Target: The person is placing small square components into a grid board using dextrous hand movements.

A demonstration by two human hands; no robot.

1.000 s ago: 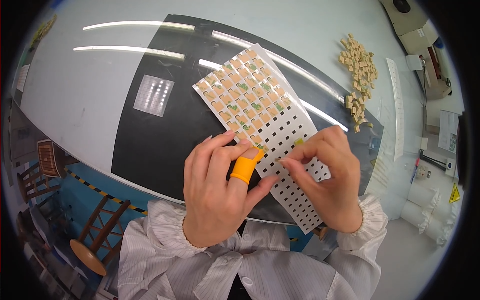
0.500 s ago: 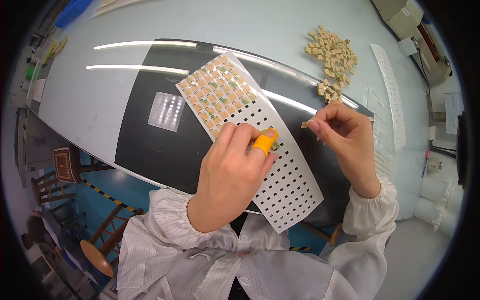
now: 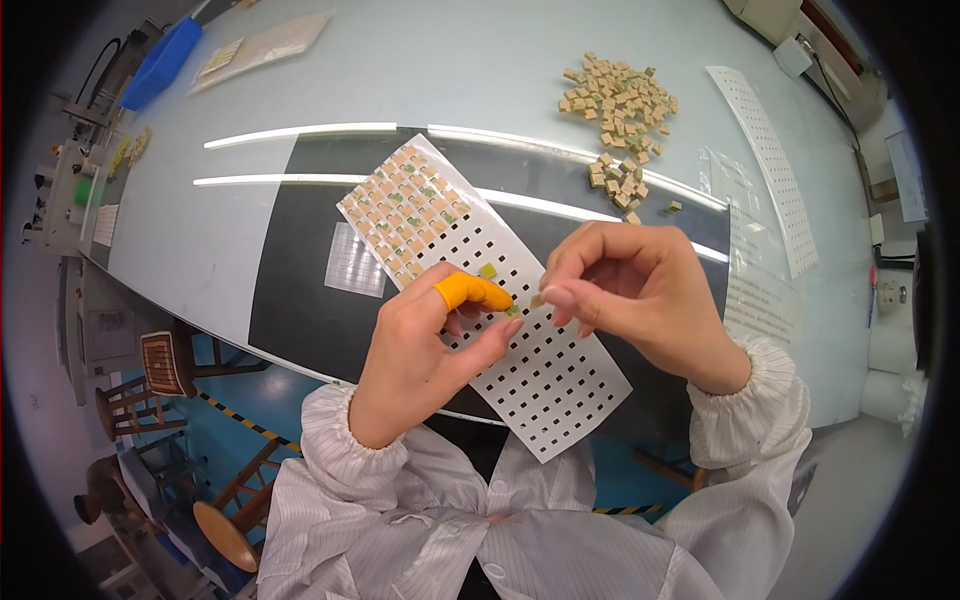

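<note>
My left hand (image 3: 425, 335), an orange finger cot (image 3: 470, 290) on its index finger, pinches a small greenish block (image 3: 512, 312) between finger and thumb. My right hand (image 3: 635, 290) pinches a small tan block (image 3: 537, 300), partly hidden by the fingertips. Both hands hover close together over the middle of a long white sheet (image 3: 590, 390) with rows of black square marks. Rows of tan and green blocks (image 3: 405, 205) cover its far-left end. A single yellow-green block (image 3: 487, 270) shows beside my left index finger.
Loose tan blocks (image 3: 620, 100) lie piled at the far right, with one stray block (image 3: 674, 206) apart. A clear gridded square (image 3: 355, 260) rests left of the sheet on the black mat (image 3: 300, 290). Another dotted strip (image 3: 765, 170) lies right; a blue bin (image 3: 163, 62) stands far left.
My right hand has moved left with its block, close to my left hand. The left hand has turned, so its pinched block now shows. The whole view has shifted slightly.
</note>
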